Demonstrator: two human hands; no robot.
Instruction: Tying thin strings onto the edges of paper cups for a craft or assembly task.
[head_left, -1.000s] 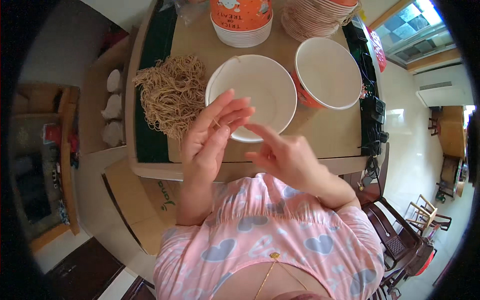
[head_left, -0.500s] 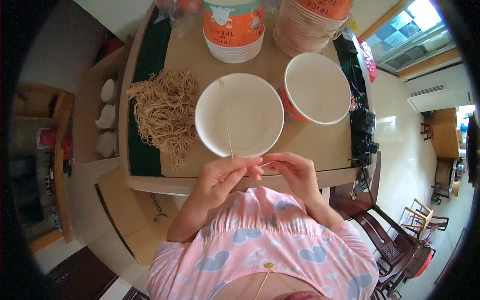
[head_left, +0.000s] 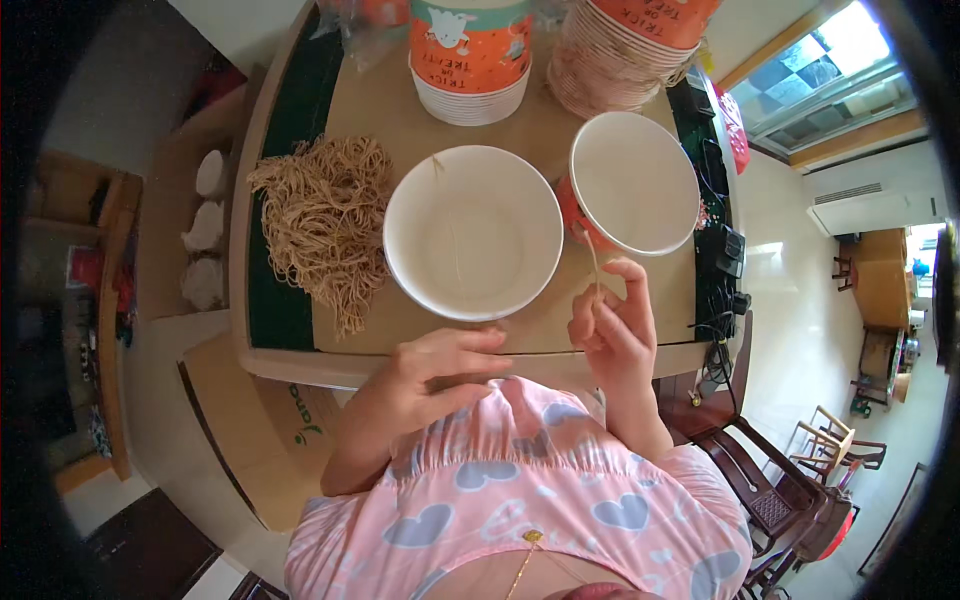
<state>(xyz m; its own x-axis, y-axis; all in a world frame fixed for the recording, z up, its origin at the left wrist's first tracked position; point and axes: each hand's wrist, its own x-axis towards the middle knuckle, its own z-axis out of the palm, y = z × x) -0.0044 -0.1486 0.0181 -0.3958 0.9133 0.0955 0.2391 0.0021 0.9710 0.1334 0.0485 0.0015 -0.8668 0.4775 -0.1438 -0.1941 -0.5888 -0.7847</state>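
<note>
My right hand (head_left: 622, 318), raised at the table's front edge, pinches a pale piece of string (head_left: 593, 262) whose end sticks up. Beside it on the left, my left hand (head_left: 440, 368) hangs open, its fingers spread and holding nothing I can see. Just beyond stands a white paper bucket (head_left: 473, 290) with its mouth facing up. A thin strand of twine (head_left: 456, 235) runs down inside, with a small knot at the far rim. Left of this bucket lies a tangled heap of tan twine (head_left: 322, 225).
A second paper bucket (head_left: 632, 185), orange outside, leans at the right. Behind are a stack of orange buckets (head_left: 470, 65) and a taller stack with twine handles (head_left: 600, 80). Cables and black adapters (head_left: 725, 250) line the right edge. A cardboard box (head_left: 190, 170) stands left of the table.
My hands have moved apart: the right went right and up with the string, the left opened and dropped slightly. The twine by the bucket no longer runs to my left hand.
</note>
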